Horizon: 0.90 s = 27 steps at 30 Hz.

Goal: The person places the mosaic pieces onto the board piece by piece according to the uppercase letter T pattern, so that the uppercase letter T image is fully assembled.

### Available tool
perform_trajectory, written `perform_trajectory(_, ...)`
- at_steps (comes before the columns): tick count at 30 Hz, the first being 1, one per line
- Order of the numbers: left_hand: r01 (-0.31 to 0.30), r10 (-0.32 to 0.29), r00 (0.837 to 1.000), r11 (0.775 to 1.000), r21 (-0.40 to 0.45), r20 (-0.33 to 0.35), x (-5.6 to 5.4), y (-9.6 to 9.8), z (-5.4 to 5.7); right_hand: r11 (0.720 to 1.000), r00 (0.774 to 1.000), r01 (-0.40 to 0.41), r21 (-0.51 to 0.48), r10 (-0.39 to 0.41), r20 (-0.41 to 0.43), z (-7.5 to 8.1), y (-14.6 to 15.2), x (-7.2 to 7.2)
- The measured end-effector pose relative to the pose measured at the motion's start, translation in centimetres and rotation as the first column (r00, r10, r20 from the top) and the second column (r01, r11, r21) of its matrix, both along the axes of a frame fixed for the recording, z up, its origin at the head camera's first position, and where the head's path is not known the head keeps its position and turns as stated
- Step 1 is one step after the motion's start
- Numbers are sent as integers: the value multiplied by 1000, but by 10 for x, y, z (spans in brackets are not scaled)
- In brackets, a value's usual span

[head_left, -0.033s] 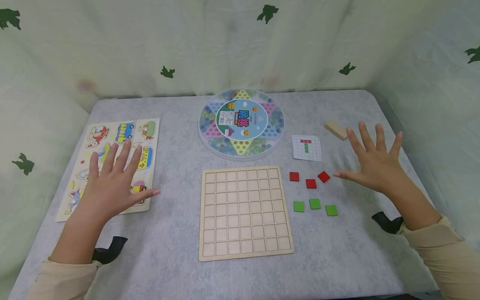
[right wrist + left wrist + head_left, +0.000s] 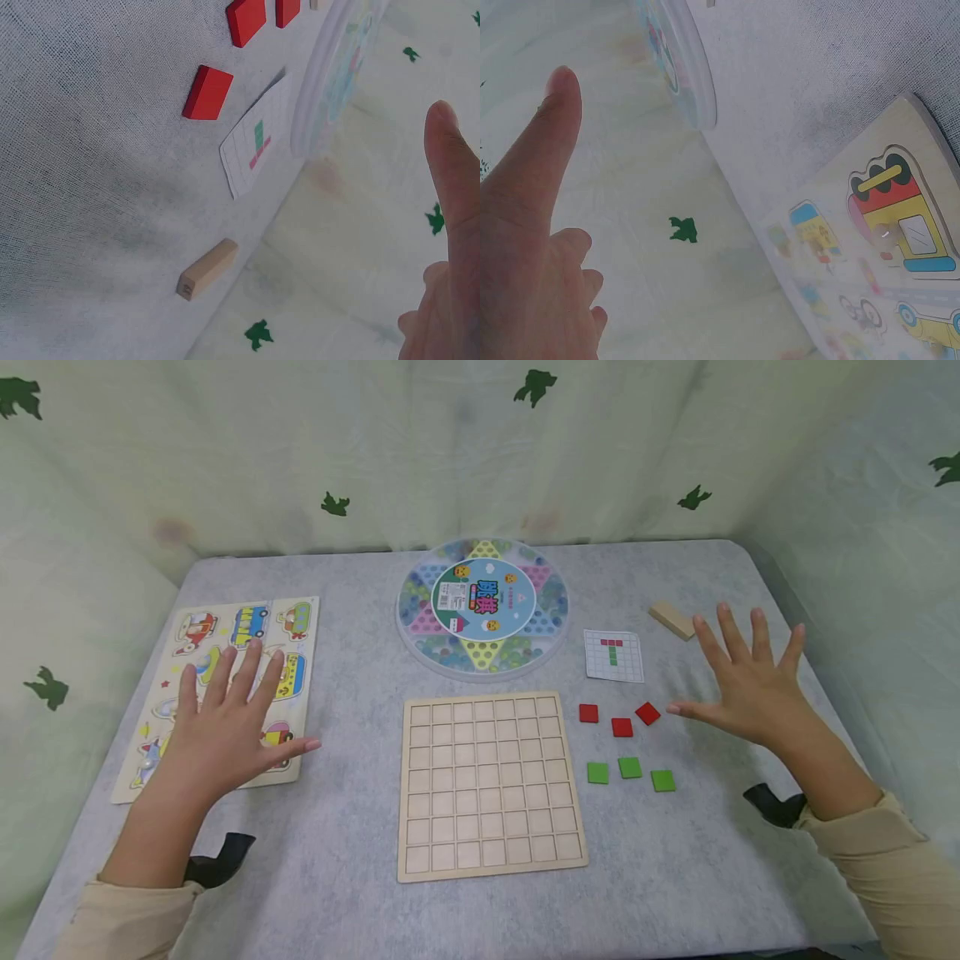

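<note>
My left hand (image 2: 225, 735) hovers with spread fingers above a wooden picture puzzle (image 2: 307, 727) on the left, holding nothing. In the left wrist view its thumb (image 2: 551, 135) points away from the puzzle's vehicle pieces. On the right, my right hand (image 2: 753, 697) is likewise spread and bare, its fingertips overlapping the end of a small wooden block (image 2: 670, 619). Left of its thumb lie red square tiles (image 2: 622, 727) and below them green square tiles (image 2: 630, 767). Between the hands a wooden grid board (image 2: 487, 785) lies flat, its squares bare.
A round Chinese checkers box (image 2: 483, 597) with clear edges sits at the back middle. Beside it lies a card (image 2: 613, 657) printed with a red and green T. Pale curtain walls (image 2: 450, 452) with green leaf shapes enclose the grey cloth-covered table (image 2: 345, 860).
</note>
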<state>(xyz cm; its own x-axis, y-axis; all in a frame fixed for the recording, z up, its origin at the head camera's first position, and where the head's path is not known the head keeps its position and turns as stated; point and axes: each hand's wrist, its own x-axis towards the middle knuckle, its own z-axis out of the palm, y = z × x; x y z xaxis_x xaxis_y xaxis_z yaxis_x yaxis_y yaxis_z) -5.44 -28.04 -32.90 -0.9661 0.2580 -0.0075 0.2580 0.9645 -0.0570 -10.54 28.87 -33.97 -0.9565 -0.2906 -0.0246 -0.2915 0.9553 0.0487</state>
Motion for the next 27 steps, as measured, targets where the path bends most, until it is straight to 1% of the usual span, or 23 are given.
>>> perform_trajectory(15, -1, 1, 1000, 1000, -4, 10, -1, -1, 0, 1000, 1000, -12, -15, 12, -3, 1, 0, 2)
perform_trajectory(19, -1, 1, 1000, 1000, 1, 11, -1, 0, 0, 999, 999, -31, -27, 30, -25, 1, 0, 2)
perform_trajectory(21, 16, -16, 1000, 1000, 13, -6, 0, 0, -1, 997, 996, -63, -54, 60, -60, 1, 0, 3)
perform_trajectory(23, 52, -50, 998, 997, 48, -39, 0, 1, -2, 987, 988, -114, -111, 101, -115, 0, -2, 3)
perform_trajectory(25, 99, -90, 993, 988, 115, -82, 2, 3, -5, 965, 972, -180, -190, 145, -185, -2, -5, 4)
perform_trajectory(27, 158, -133, 981, 969, 191, -140, 3, 7, -10, 933, 953, -241, -267, 175, -248, -5, -11, 4)
